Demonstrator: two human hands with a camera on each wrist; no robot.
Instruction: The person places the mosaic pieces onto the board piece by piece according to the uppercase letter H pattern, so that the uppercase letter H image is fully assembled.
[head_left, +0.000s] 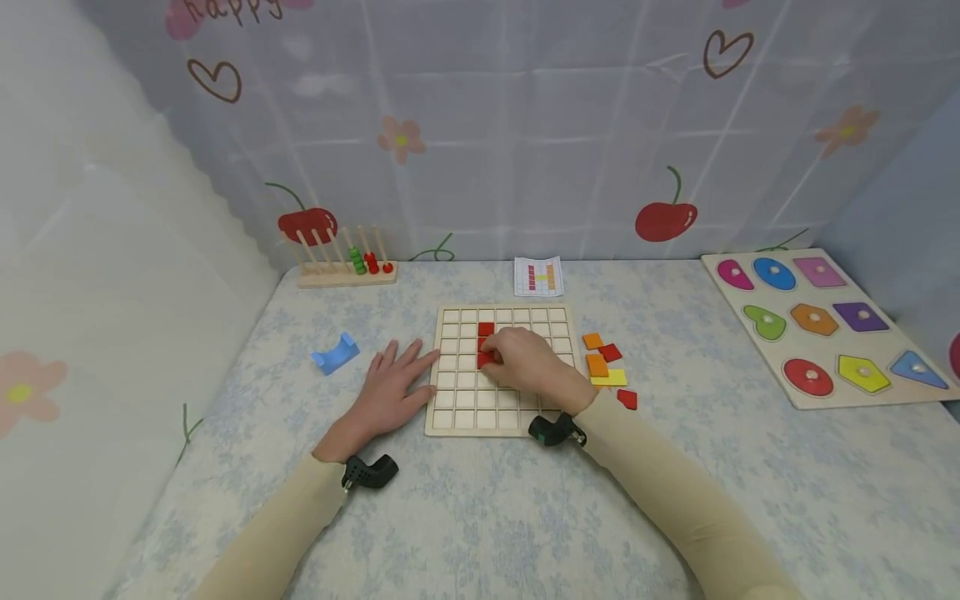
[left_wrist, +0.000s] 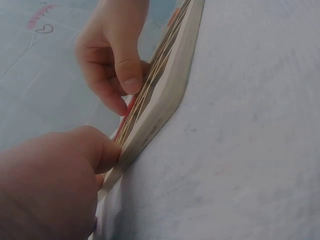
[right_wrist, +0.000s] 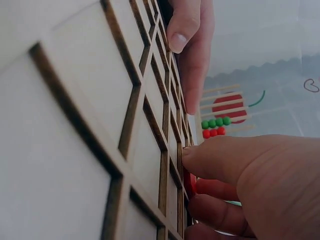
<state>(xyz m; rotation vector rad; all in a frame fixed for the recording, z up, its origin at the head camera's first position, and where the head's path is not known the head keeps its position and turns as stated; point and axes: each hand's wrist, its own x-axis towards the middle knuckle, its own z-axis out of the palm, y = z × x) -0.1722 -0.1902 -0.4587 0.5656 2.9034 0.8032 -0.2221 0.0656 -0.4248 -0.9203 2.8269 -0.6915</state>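
A wooden grid board (head_left: 465, 421) lies on the table with a short column of red tiles (head_left: 486, 329) in it. My right hand (head_left: 528, 360) is over the column, thumb and curled fingers pinching a red tile (head_left: 485, 361) at the column's lower end; the right wrist view shows this tile (right_wrist: 189, 181) at the grid, partly hidden by the fingers. To the left, my left hand (head_left: 393, 387) lies with fingers spread, thumb and index fingertips touching the board's left edge. In the left wrist view, the left hand (left_wrist: 55, 175) rests against the board's rim (left_wrist: 165, 95).
Loose orange (head_left: 597, 365), red (head_left: 627, 400) and yellow tiles (head_left: 617, 377) lie right of the board. A pattern card (head_left: 528, 290) is behind it. A blue curved piece (head_left: 336, 355) and a bead rack (head_left: 348, 280) stand left; a shape puzzle (head_left: 787, 293) lies far right.
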